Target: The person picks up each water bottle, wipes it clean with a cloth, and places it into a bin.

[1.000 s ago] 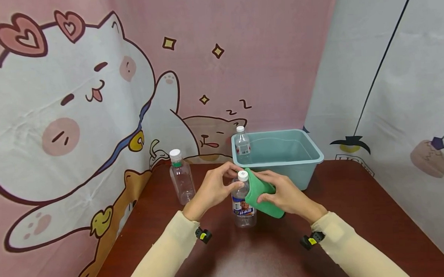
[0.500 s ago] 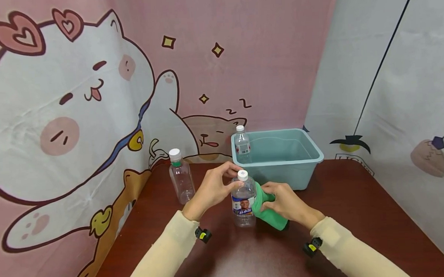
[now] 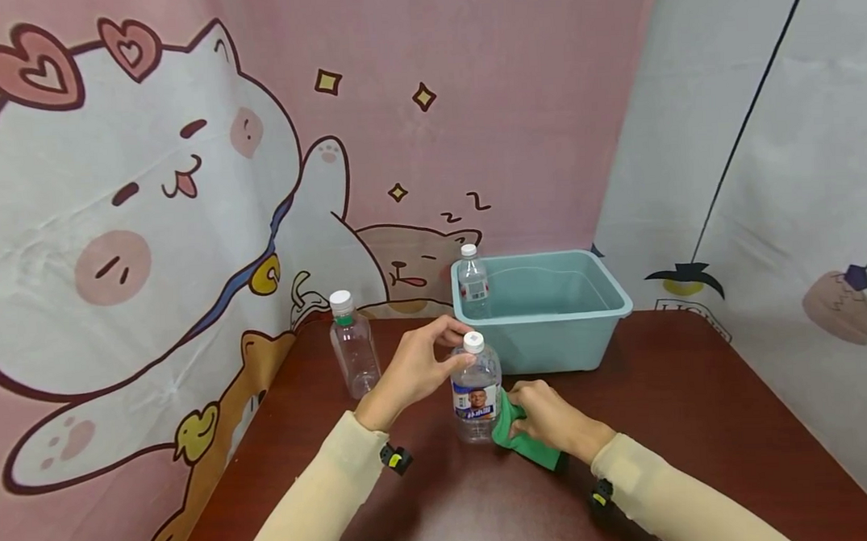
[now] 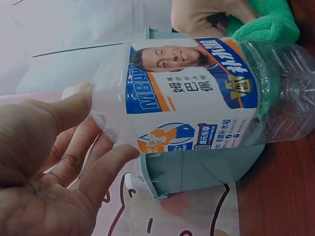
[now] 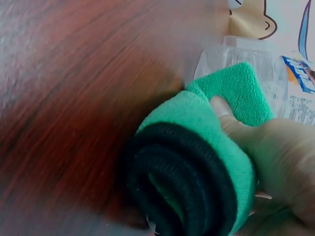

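A clear plastic bottle (image 3: 475, 402) with a white cap and a printed label stands upright on the table. My left hand (image 3: 425, 364) grips it around the neck, thumb in front and fingers behind; the left wrist view shows the thumb near the cap. My right hand (image 3: 556, 418) holds a folded green cloth (image 3: 532, 448) against the bottle's lower right side. In the right wrist view the green cloth (image 5: 197, 118) is rolled, with a dark edge toward the camera, and the thumb lies on it by the bottle's base.
A light blue plastic tub (image 3: 553, 342) stands behind the bottle, with another capped clear bottle (image 3: 474, 289) upright in its left end. To the left stands a clear bottle (image 3: 355, 350) with a white cap and green ring. The dark red-brown table (image 3: 444, 512) meets printed curtains.
My right hand has slid the green cloth down the bottle's right side, from its neck to near its base. The left hand keeps its grip at the neck.
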`<state>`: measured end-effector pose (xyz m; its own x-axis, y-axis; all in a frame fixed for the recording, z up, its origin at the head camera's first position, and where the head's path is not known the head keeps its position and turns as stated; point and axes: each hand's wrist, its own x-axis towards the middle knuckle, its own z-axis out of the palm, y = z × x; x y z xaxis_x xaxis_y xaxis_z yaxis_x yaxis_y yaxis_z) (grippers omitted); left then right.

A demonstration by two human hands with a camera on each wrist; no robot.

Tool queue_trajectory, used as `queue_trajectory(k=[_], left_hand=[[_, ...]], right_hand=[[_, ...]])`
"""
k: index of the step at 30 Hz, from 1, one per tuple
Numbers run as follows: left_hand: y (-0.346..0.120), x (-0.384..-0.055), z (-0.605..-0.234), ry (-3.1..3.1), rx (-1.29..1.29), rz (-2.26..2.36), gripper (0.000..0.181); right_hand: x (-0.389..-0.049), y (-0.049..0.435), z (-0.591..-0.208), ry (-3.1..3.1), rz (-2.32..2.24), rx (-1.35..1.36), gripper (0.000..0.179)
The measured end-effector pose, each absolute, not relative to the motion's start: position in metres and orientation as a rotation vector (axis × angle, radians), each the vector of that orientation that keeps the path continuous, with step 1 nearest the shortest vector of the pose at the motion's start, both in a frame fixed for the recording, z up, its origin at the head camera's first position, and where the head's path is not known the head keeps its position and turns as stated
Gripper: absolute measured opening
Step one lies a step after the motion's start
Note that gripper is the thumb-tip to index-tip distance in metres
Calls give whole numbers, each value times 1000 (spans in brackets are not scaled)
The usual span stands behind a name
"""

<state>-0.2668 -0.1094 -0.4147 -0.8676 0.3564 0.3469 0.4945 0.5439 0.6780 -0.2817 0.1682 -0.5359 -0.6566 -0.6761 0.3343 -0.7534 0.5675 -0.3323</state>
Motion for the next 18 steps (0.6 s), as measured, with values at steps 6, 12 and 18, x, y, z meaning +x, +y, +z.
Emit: queue_trajectory(k=[6,12,18], left_hand=[[-110,-266,-414,-2610,-708,-1230,32],[-109,-265,-415,-2608,-723,-1240,32],[-109,-266,-415,-2631,-707,-1243,33]], right_hand=[[-280,165,-535,-2640,712,1163,25],[-277,168,-539,-2662,845,1088,32],[-276,171,-537,-2601,892,1052,36]])
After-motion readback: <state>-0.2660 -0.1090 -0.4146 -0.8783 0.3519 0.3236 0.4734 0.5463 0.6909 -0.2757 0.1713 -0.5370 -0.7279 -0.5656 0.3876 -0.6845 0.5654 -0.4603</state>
